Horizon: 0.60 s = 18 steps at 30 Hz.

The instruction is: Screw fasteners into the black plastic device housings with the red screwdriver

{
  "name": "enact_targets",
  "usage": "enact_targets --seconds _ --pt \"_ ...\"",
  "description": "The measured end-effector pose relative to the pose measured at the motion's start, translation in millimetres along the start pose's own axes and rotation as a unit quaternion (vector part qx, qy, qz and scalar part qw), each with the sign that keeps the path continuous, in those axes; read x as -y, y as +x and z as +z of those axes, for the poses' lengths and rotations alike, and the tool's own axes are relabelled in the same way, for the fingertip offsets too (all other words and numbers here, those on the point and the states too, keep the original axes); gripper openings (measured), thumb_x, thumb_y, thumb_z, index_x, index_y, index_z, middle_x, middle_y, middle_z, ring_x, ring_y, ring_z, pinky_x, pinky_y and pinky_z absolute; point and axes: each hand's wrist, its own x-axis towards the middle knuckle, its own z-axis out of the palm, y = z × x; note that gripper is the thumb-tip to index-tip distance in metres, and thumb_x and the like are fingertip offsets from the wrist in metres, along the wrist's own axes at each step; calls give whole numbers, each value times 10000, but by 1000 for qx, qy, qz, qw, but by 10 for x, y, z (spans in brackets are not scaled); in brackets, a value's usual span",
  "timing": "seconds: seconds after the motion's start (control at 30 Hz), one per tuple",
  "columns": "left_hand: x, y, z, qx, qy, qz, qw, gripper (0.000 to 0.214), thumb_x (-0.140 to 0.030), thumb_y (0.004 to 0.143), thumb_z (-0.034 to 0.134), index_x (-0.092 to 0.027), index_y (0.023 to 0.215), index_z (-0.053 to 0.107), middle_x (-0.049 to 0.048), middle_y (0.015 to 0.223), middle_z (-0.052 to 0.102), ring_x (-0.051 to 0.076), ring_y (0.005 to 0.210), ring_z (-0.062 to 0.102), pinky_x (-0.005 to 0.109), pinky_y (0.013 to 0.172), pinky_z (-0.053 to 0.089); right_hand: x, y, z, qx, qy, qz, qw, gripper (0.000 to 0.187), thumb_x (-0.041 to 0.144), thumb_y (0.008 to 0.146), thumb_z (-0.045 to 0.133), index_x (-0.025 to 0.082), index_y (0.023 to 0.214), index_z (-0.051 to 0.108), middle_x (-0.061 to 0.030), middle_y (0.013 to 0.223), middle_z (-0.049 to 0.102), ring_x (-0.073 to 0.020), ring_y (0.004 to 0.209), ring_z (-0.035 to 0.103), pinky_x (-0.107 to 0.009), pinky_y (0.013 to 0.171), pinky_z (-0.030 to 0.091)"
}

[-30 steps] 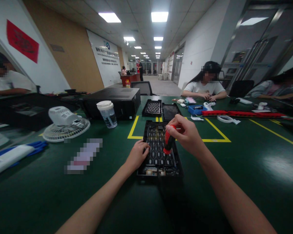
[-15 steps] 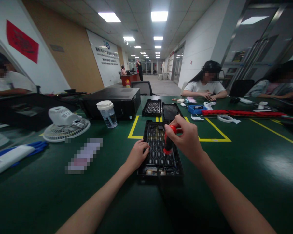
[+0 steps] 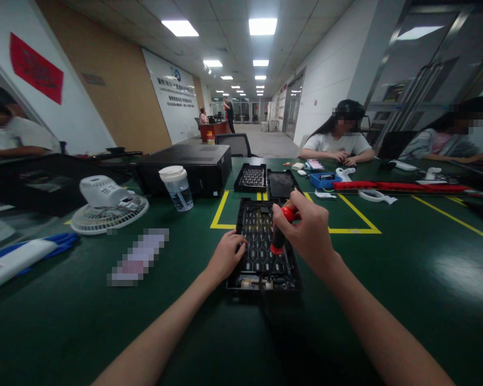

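A black opened keyboard base (image 3: 254, 222) lies lengthwise on the green table in front of me. My right hand (image 3: 309, 231) is closed round a red and black screwdriver (image 3: 280, 231), held nearly upright with its tip down on the base's near right part. My left hand (image 3: 226, 255) rests on the base's left edge, fingers curled and pressing it down. Two more black keyboard parts (image 3: 251, 178) lie just beyond, inside a yellow floor-tape rectangle (image 3: 219, 210).
A white desk fan (image 3: 107, 203) and a lidded clear cup (image 3: 177, 187) stand left, by a black computer case (image 3: 193, 163). A blue tray (image 3: 324, 180), red strips (image 3: 398, 187) and white tools lie far right. Other people sit across and at both sides.
My right hand has turned the screwdriver and raised it more upright, shifting slightly toward me. The left hand has stayed on the keyboard base.
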Motion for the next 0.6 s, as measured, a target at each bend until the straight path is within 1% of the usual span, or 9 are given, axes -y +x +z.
enact_targets --seconds 0.2,0.4,0.6 --pt "5 4 4 3 6 1 1000 215 -231 824 424 -202 854 635 34 977 637 209 1093 469 410 994 350 50 -15 -16 -15 -43 -4 999 285 250 808 478 206 604 284 27 542 359 -108 492 332 -269 520 271" --pt "-1 2 -1 2 6 1 1000 210 -232 825 429 -198 853 634 36 983 638 210 1091 468 403 987 358 61 -21 -14 -19 -70 -9 997 266 246 812 463 200 595 316 17 542 370 -111 496 334 -269 518 271" --pt "7 4 18 -1 10 9 1000 203 -223 824 430 -196 848 630 30 967 642 199 1066 485 402 998 347 62 -35 3 -37 -132 -15 990 233 265 817 453 188 609 379 17 546 369 -112 501 341 -254 497 269"
